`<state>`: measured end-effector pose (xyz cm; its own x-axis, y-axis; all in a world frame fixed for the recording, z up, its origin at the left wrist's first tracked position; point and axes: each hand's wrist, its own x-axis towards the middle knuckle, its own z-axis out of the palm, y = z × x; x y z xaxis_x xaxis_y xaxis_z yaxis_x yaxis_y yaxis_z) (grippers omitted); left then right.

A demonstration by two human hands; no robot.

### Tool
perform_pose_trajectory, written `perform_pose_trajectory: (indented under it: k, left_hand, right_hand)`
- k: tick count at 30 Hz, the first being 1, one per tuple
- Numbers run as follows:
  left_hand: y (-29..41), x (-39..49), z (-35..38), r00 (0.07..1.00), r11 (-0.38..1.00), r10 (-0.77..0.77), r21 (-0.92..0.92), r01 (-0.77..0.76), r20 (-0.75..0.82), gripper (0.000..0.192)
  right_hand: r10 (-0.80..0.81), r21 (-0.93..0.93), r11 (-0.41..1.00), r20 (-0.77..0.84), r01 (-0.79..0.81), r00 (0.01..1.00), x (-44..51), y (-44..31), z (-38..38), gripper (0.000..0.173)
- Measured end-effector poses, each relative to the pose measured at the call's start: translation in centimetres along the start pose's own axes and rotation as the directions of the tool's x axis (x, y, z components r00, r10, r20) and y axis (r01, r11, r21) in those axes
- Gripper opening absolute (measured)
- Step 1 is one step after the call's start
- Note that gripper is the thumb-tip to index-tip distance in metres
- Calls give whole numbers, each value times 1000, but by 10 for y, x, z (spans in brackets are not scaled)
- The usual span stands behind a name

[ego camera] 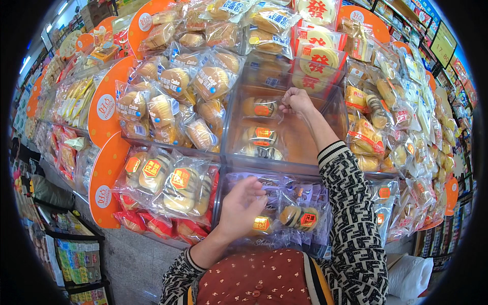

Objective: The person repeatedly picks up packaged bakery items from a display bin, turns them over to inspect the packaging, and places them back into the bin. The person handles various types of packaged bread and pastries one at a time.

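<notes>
My right hand (295,100) reaches into a clear plastic bin (305,145). Its fingers pinch the wrapper edge of a striped bread roll (261,107) with a red label. Below that roll, in the same bin, lie more wrapped striped rolls (262,142) along the left side. My left hand (244,207) hovers with bent, parted fingers and nothing in it. Under it is a front bin of purple sandwich packets (274,190), partly hidden by the hand. On those packets rest a wrapped striped roll (299,218) and another labelled roll (262,224).
Bins of bagged milk cakes (167,103) and striped rolls (175,183) stand to the left, with orange rounded signs (105,110) beside them. Packaged bread (366,133) fills the right side. Raised clear dividers (225,126) separate the bins. A white plastic bag (410,276) sits low at right.
</notes>
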<state>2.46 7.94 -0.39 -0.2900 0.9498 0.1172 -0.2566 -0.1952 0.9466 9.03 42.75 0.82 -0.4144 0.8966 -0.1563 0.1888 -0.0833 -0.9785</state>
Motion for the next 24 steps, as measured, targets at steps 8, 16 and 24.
perform_pose_trajectory:
  k: [8, 16, 24]
  left_hand:
    - [-2, 0, 2, 999, 999, 10, -53, -12, -30, 47]
    - [-3, 0, 1, 1000, 999, -6, -35, 5, -27, 47]
    - [-3, 0, 1, 999, 999, -30, -44, 29, -24, 47]
  right_hand:
    - [24, -513, 857, -51, -47, 998, 6, 12, 4, 8]
    - [320, -845, 533, 154, -43, 935, -29, -19, -4, 32]
    - [460, -730, 682, 474, 43, 750, -19, 0, -8, 30]
